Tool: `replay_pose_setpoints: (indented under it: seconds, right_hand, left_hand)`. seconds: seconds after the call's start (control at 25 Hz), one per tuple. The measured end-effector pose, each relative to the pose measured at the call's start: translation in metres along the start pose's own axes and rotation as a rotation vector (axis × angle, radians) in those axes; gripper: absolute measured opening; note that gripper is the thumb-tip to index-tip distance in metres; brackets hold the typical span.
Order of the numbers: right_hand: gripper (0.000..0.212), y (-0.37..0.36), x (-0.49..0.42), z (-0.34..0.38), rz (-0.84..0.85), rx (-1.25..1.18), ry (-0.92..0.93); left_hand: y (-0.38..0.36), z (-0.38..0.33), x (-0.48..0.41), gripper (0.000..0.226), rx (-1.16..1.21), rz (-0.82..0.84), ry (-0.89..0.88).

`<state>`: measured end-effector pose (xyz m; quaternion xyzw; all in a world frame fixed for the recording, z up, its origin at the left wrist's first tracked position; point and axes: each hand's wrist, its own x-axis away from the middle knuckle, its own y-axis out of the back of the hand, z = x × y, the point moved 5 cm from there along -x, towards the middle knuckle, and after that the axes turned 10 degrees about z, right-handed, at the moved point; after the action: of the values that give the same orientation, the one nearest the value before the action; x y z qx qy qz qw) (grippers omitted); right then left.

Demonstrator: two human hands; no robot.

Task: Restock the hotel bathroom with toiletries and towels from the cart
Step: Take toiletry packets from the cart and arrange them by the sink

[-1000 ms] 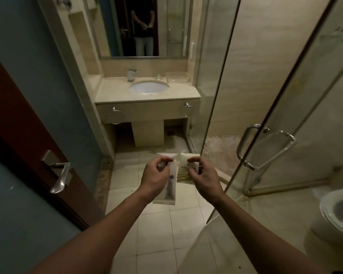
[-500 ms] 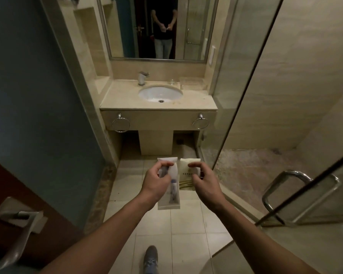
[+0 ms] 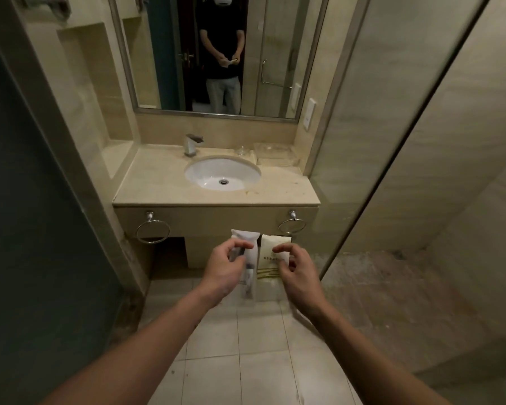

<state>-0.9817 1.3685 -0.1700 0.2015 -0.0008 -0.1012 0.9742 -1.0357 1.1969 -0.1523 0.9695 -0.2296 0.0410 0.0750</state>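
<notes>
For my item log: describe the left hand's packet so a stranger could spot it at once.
Start at the sink counter; just below its front edge, two hands hold packets side by side. The left hand pinches the long packet: narrow, white, something dark inside, unlike the shorter cream packet in the right hand.

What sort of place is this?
Most likely a small hotel bathroom: a sink under a wall mirror, a glass shower partition to the right, and wrapped toiletries, a white packet in the left hand and a cream packet in the right hand.
</notes>
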Motion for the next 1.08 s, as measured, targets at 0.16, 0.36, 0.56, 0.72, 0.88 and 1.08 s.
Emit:
replay_pose_setpoints:
  seconds: [0.16,0.36,0.56,0.72,0.88,1.08]
  right_hand:
    - [0.031,0.005,-0.065,-0.007,0.018,-0.037,-0.028]
    - [0.029,0.018,-0.148,-0.026,0.062,0.018,-0.014]
    - [0.039,0.040,-0.250,-0.064,0.084,-0.026,-0.023]
    - [0.039,0.067,-0.329,-0.081,0.096,-0.096,-0.049]
    - [0.037,0.082,-0.392,-0.099,0.132,-0.077,-0.091]
    - [0.037,0.089,-0.457,-0.112,0.115,-0.040,-0.110]
  left_hand:
    - [0.014,-0.009,-0.057,0.026,-0.011,-0.011,0.025]
    - [0.014,-0.006,-0.135,0.027,-0.006,-0.024,0.048]
    - [0.008,-0.006,-0.235,0.032,-0.010,-0.082,0.103]
    - [-0.006,-0.018,-0.312,0.031,0.022,-0.114,0.117]
    - [-0.007,-0.016,-0.375,0.035,-0.035,-0.107,0.132]
    - [0.002,-0.008,-0.449,0.040,-0.020,-0.077,0.168]
